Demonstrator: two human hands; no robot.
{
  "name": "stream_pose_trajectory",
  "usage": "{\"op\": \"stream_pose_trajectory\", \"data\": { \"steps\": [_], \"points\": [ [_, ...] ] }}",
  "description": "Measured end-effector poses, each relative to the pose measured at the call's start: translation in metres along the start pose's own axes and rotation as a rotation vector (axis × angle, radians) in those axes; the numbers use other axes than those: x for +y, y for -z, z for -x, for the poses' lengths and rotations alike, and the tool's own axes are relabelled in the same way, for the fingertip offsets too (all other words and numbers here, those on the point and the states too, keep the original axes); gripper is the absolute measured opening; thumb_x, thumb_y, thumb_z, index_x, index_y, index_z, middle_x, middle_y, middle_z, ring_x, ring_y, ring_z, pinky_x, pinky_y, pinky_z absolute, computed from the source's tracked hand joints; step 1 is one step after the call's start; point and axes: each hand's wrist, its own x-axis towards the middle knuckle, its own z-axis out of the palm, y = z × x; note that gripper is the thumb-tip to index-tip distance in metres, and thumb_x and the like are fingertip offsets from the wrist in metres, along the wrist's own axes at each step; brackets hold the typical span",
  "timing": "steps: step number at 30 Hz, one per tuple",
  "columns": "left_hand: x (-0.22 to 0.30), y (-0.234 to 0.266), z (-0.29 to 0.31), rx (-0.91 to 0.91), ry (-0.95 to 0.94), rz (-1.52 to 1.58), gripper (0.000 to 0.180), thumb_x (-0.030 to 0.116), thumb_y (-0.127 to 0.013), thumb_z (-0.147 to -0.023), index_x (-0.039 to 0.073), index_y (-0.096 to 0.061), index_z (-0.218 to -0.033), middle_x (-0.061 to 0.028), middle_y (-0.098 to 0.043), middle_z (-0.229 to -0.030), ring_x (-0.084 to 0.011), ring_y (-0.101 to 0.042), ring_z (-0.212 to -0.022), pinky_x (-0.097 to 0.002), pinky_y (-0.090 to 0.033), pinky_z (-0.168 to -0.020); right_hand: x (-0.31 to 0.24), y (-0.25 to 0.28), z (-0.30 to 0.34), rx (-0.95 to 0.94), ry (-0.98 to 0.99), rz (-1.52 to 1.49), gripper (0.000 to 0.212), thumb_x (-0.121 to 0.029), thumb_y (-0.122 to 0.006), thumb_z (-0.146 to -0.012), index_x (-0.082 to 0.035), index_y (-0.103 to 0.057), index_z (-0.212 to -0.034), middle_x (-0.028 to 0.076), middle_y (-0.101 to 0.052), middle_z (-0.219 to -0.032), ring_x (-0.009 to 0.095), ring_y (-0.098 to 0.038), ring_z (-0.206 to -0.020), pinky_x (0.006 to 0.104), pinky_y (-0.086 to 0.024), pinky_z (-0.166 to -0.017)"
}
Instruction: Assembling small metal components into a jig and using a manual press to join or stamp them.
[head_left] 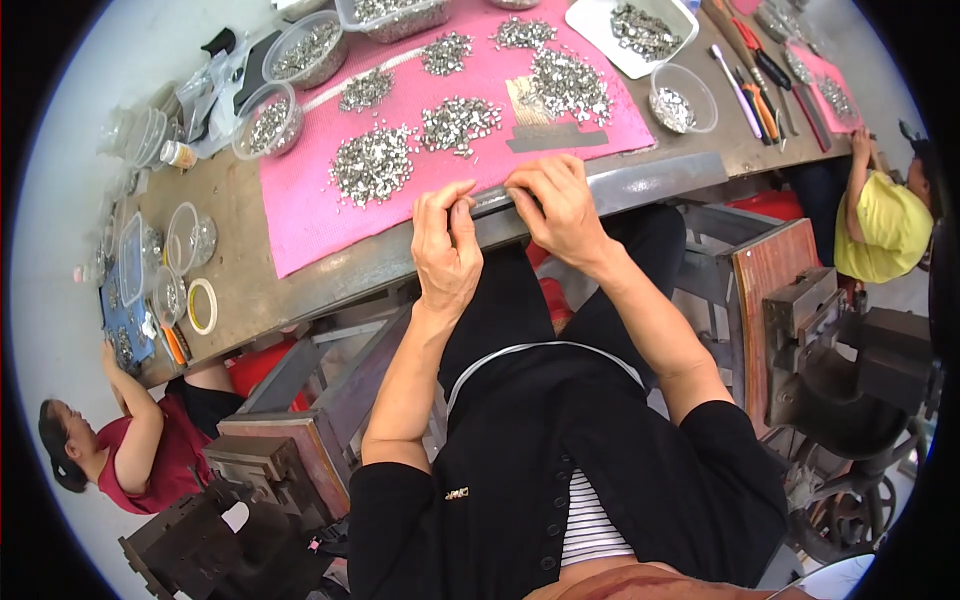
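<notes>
My left hand [445, 245] and my right hand [560, 210] are close together above the table's front metal edge. Both are closed, thumb against fingers, at the two ends of a short dark narrow strip [490, 201]. My fingers cover much of it, so its exact kind is unclear. Just beyond, on a pink mat [300, 228], lie several heaps of small silvery metal pieces; the nearest are a left heap [372, 165] and a middle heap [460, 125]. A flat grey strip [556, 138] lies on the mat beyond my right hand.
Clear tubs [268, 120] of metal pieces stand at the mat's left, a white tray [632, 38] and round tub [683, 98] at its right. Pliers [765, 112] lie farther right. A tape roll [202, 306] is at left. Co-workers sit on both sides, in red [150, 455] and yellow [885, 228].
</notes>
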Motion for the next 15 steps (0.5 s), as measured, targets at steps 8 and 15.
{"op": "stream_pose_trajectory", "data": {
  "steps": [8, 15],
  "points": [
    [-0.0022, 0.0008, 0.0027, -0.024, 0.059, 0.024, 0.025, -0.011, -0.049, -0.093, -0.001, -0.062, -0.113, -0.0143, -0.057, -0.087, -0.0272, -0.056, -0.077, -0.037, -0.048, -0.072, -0.0027, 0.0011, -0.0009, 0.041, 0.137, 0.14, 0.019, -0.006, -0.075, -0.081, -0.006, -0.065, -0.097, 0.006, -0.064, -0.094, 0.022, -0.062, -0.086, 0.0409, -0.042, -0.092],
    [-0.0071, 0.001, 0.0019, -0.031, 0.056, 0.001, 0.02, 0.0, -0.052, -0.102, 0.001, -0.06, -0.12, -0.0057, -0.061, -0.092, -0.0115, -0.057, -0.081, -0.0268, -0.049, -0.076, 0.0011, 0.006, -0.0056, -0.01, 0.128, 0.12, 0.017, -0.006, -0.075, -0.081, -0.006, -0.065, -0.096, 0.005, -0.064, -0.095, 0.022, -0.062, -0.086, 0.0414, -0.042, -0.093]
  ]
}}
